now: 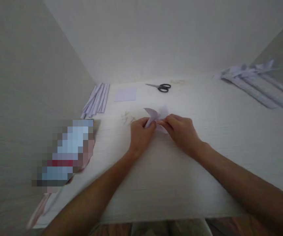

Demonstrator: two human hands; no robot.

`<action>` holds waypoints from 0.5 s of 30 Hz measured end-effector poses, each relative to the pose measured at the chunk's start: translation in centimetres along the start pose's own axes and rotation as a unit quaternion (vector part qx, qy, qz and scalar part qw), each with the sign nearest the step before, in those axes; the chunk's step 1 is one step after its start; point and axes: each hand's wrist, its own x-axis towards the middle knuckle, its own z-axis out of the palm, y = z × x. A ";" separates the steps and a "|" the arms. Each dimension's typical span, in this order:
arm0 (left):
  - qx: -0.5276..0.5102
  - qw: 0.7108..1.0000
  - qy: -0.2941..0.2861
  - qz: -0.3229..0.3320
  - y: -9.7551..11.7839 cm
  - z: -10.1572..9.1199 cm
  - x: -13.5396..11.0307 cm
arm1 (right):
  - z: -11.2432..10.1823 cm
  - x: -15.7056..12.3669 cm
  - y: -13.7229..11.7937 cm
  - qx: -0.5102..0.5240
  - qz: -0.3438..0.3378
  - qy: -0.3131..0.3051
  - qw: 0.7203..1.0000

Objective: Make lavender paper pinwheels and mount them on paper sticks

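Note:
My left hand (142, 136) is closed on a pale lilac paper pinwheel (152, 113), with its thumb pressed near the middle. Curled flaps of the paper stand up and spread to the far side and the right. My right hand (180, 131) pinches at the pinwheel's centre from the right, its fingertips close to my left thumb. Whether something small sits between those fingertips is too blurred to tell. Just beyond my left hand, thin pale strands (128, 117) lie on the table.
Black-handled scissors (164, 88) and a lilac paper square (126, 94) lie toward the back of the white table (230, 131). Rolled paper sticks (98, 100) are piled at left. Finished-looking pinwheels on sticks (254, 80) lie far right. A pixelated object (67, 150) sits at the left edge.

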 end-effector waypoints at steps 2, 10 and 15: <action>-0.006 1.000 0.001 -0.004 0.0 0.0 0.0 | 0.1 0.1 -0.1 0.015 -0.012 -0.009 1.000; -0.005 1.000 0.004 -0.011 -0.1 0.1 0.1 | 0.4 0.0 -0.2 0.156 0.022 0.047 0.986; -0.019 1.000 0.011 -0.022 -0.3 0.1 0.2 | 0.4 0.1 -0.1 0.212 0.008 0.036 0.976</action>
